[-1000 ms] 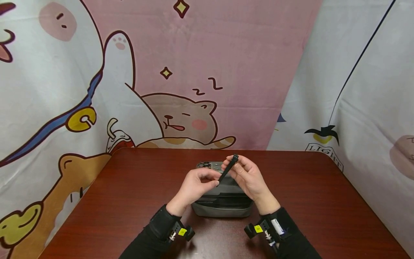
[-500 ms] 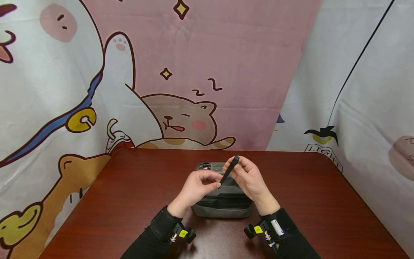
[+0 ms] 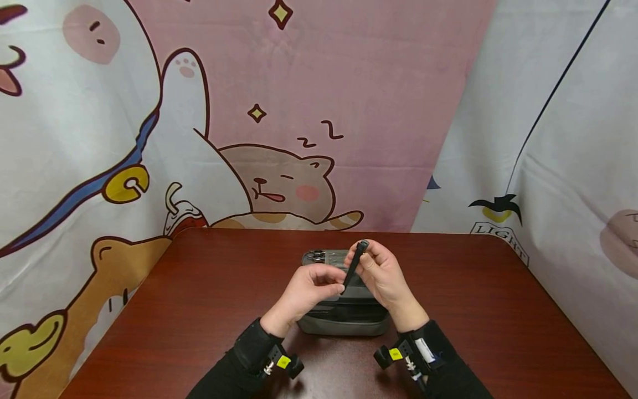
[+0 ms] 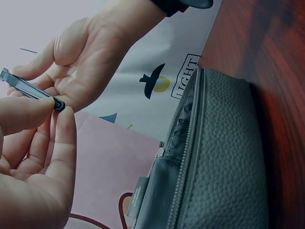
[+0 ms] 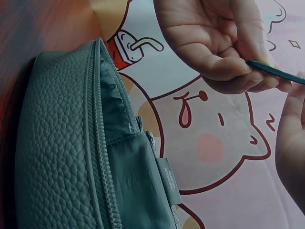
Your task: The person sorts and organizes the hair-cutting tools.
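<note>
Between my two hands, above the pouch, is a slim black nail clipper (image 3: 355, 267), held at a steep slant. My left hand (image 3: 313, 287) pinches its lower end between thumb and fingers. Around the upper end are the thumb and fingers of my right hand (image 3: 387, 274). Seen from the left wrist, the clipper (image 4: 32, 89) shows a rounded end under the left thumb and a narrow lever along its body. Below the hands, a grey-green pebbled pouch (image 3: 343, 327) stands on the table with its zip undone. Its dark lining (image 5: 136, 176) shows in the right wrist view.
The reddish-brown wooden table (image 3: 214, 299) surrounds the pouch. Small shiny metal pieces (image 3: 315, 256) show at the pouch's far left corner. A fabric tag (image 4: 137, 196) sticks out beside its zip. A cartoon-printed cloth (image 3: 379, 111) hangs behind the table.
The left hand has shifted slightly to the right, and the lower end of the nail clipper has gone with it, so it stands steeper. The pouch stays in place.
</note>
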A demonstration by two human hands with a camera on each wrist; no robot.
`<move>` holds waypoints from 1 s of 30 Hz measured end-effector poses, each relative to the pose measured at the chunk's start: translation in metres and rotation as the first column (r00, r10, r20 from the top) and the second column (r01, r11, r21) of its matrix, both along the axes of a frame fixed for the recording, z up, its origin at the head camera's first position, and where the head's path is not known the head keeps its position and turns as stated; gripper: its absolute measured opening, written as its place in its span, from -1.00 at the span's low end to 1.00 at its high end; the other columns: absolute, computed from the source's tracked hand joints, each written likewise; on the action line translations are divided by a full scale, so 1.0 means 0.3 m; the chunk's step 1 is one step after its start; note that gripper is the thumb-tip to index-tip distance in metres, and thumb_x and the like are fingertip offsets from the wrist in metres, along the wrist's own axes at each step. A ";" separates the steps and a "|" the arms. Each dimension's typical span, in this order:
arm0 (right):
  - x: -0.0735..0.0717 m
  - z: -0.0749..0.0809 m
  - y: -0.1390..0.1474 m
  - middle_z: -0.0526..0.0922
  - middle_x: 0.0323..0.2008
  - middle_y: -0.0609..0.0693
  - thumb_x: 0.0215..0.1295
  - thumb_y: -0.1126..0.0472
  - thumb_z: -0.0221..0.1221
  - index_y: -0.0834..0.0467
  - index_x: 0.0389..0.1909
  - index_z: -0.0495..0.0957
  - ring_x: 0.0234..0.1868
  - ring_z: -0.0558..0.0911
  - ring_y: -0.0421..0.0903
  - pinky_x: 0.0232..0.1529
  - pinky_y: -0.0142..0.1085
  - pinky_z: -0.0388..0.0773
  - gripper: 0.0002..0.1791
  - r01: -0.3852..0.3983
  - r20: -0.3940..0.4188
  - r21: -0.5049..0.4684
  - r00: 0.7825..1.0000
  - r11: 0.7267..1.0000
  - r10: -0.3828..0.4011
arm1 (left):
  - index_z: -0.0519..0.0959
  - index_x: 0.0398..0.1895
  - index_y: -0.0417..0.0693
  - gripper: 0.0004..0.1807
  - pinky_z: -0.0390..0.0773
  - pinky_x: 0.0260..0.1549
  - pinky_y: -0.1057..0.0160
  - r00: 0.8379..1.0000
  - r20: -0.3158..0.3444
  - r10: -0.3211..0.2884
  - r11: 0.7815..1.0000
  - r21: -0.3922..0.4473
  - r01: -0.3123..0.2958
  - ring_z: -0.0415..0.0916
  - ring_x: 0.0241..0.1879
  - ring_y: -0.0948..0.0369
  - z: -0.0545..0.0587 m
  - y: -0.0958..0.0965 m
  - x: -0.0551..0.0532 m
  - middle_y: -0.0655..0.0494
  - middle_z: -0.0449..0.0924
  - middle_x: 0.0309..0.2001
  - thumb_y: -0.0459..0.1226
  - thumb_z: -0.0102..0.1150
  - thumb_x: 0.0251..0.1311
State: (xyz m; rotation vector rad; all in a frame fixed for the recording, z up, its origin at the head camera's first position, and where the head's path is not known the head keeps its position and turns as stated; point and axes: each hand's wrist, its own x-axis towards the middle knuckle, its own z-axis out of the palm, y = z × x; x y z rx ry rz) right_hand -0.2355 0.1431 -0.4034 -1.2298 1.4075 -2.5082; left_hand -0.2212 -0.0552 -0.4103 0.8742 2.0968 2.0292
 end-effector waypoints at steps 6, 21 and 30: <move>-0.001 0.006 -0.001 0.62 -0.11 -0.02 0.50 0.27 -0.02 0.17 0.03 0.55 -0.07 0.63 -0.14 0.07 -0.30 0.54 -0.77 0.011 -0.013 0.002 1.000 1.000 -0.011 | 0.66 -0.09 -0.39 -0.79 0.61 -0.33 0.32 1.000 0.012 -0.015 1.000 0.005 0.015 0.59 -0.31 0.24 0.004 0.001 0.002 -0.18 0.65 -0.23 -0.49 0.29 0.20; -0.010 0.020 0.011 0.62 -0.12 -0.02 0.51 0.28 -0.02 0.17 0.01 0.56 -0.09 0.63 -0.14 0.06 -0.30 0.54 -0.78 0.024 -0.001 0.016 1.000 1.000 -0.024 | 0.56 0.17 -0.14 -0.58 0.58 -0.12 0.17 0.987 -0.110 0.117 0.970 -0.202 -0.137 0.60 -0.10 0.09 0.002 -0.043 -0.008 -0.06 0.64 -0.06 -0.28 0.33 0.25; -0.019 0.015 0.022 0.61 -0.12 -0.01 0.51 0.30 -0.03 0.17 0.01 0.56 -0.08 0.63 -0.14 0.05 -0.28 0.55 -0.78 0.040 -0.005 0.043 0.999 0.998 -0.040 | 0.49 0.25 -0.09 -0.38 0.57 -0.06 -0.06 0.936 -0.297 0.191 0.904 -0.318 -0.285 0.58 0.00 -0.04 0.010 -0.074 -0.023 -0.04 0.61 0.01 -0.18 0.46 0.11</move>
